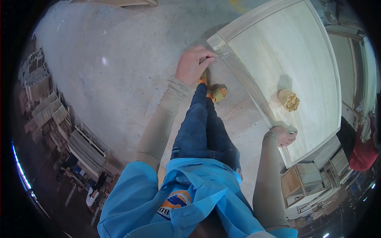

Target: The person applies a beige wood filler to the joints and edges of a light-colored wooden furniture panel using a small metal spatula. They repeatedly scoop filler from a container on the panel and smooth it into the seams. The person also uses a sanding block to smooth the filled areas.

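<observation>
A pale wooden framed panel (293,55), perhaps a cabinet top or door, lies to my right with its long edge toward me. My left hand (194,64) is in the air just off the panel's far left corner, thumb and fingertips pinched together. Whatever is in that pinch is too small to tell. Over the panel's near edge, my right hand (283,137) is closed, its fingers curled round a small greyish thing that mostly hides in the grip. Upright on the panel stands a round tub (289,100) of lumpy yellow-brown paste, beyond my right hand.
Grey concrete floor (115,71) spreads ahead and left. Stacks of wooden boards (85,146) line the left side. At the lower right stand wooden cabinet frames (303,180). Someone in a red garment (363,148) is at the right rim. My feet are below my left hand.
</observation>
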Demonstrator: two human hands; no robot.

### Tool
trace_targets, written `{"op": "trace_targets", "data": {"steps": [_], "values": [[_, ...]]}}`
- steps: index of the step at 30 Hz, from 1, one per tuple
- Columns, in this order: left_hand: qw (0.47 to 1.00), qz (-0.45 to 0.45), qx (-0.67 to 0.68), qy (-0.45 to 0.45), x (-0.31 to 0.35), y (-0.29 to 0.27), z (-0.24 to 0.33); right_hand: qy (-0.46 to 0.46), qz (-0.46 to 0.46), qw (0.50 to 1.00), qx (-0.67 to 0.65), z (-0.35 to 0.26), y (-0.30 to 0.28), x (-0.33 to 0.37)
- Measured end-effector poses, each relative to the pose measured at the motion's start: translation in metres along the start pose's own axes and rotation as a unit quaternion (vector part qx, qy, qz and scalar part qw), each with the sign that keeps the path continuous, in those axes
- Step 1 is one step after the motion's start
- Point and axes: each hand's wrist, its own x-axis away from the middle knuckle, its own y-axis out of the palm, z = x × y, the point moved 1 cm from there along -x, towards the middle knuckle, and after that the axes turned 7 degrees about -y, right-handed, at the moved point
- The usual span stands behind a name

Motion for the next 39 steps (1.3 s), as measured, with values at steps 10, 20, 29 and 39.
{"op": "trace_targets", "data": {"steps": [10,20,29,39], "values": [[0.998,0.055,0.024,-0.004,0.01,0.003,0.004,0.006,-0.001,1.0,0.018,-0.004,-0.002,0.003],[0.992,-0.094,0.066,-0.048,0.034,0.016,0.034,0.009,-0.016,1.0,0.008,-0.009,-0.01,0.002],[0.987,-0.156,0.04,0.001,0.033,0.022,0.104,0.024,-0.058,0.998,-0.018,-0.01,-0.019,0.004],[0.963,-0.261,-0.01,0.072,0.004,0.051,0.147,0.023,-0.1,0.993,-0.059,-0.004,-0.022,-0.003]]}}
